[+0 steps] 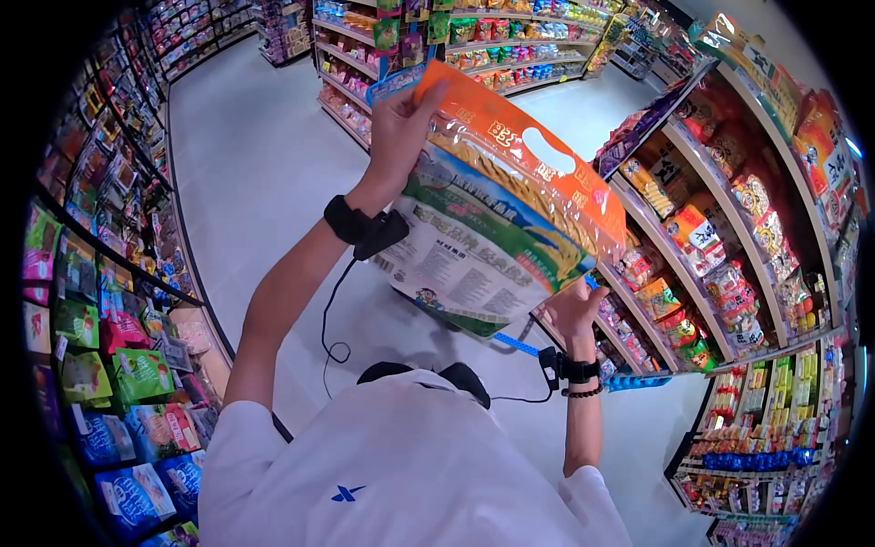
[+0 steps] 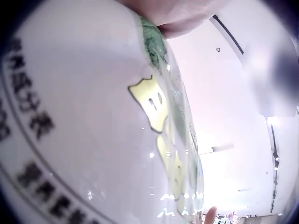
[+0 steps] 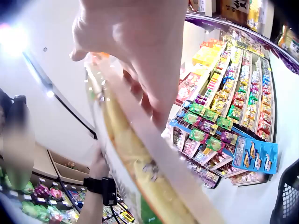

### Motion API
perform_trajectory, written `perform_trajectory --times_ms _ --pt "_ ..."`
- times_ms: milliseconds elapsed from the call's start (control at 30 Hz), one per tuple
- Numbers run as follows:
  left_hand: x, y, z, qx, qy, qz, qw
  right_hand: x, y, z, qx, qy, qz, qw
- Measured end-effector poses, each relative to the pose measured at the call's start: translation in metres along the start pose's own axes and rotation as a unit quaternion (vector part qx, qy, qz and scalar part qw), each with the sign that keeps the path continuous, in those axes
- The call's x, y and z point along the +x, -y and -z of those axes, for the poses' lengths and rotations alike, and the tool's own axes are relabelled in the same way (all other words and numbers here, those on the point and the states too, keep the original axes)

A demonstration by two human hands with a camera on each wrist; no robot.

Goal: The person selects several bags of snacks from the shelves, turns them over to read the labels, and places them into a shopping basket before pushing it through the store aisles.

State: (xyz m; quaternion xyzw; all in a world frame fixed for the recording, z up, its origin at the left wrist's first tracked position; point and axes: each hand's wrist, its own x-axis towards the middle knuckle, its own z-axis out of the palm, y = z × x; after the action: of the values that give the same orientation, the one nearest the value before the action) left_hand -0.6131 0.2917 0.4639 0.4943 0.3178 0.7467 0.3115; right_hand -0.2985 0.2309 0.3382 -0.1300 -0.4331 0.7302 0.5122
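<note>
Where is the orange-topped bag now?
In the head view, the bag is just above centre, held between the left hand at upper left and the right hand at lower right.

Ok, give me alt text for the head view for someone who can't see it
A person in a white shirt holds a large orange, green and white package, left hand at its upper left, right hand at lower right. Shelves of colorful packets flank the pale floor.

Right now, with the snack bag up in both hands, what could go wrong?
The glossy snack bag could slip: the left hand and right hand hold its edges, leaving the handle cutout unused. The looped black cable hanging from the left wrist camera might snag if the bag swings down.
</note>
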Motion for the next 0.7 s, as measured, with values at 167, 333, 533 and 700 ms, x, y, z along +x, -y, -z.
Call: perform_trajectory --times_ms 167,333,533,700 --pt "0.020 0.014 0.012 0.070 0.049 0.042 0.995 0.032 0.011 -0.019 -0.214 -0.157 0.041 0.963" --pt "0.018 0.007 0.033 0.010 0.157 0.158 0.975 0.036 0.034 -0.031 -0.193 -0.212 0.016 0.958" --pt "-0.051 0.040 0.042 -0.207 0.209 0.307 0.905 0.019 0.017 -0.009 -0.283 -0.210 0.074 0.933" --pt "-0.071 0.071 0.056 -0.227 0.189 0.284 0.912 -0.003 0.020 -0.016 -0.258 -0.175 0.081 0.947"
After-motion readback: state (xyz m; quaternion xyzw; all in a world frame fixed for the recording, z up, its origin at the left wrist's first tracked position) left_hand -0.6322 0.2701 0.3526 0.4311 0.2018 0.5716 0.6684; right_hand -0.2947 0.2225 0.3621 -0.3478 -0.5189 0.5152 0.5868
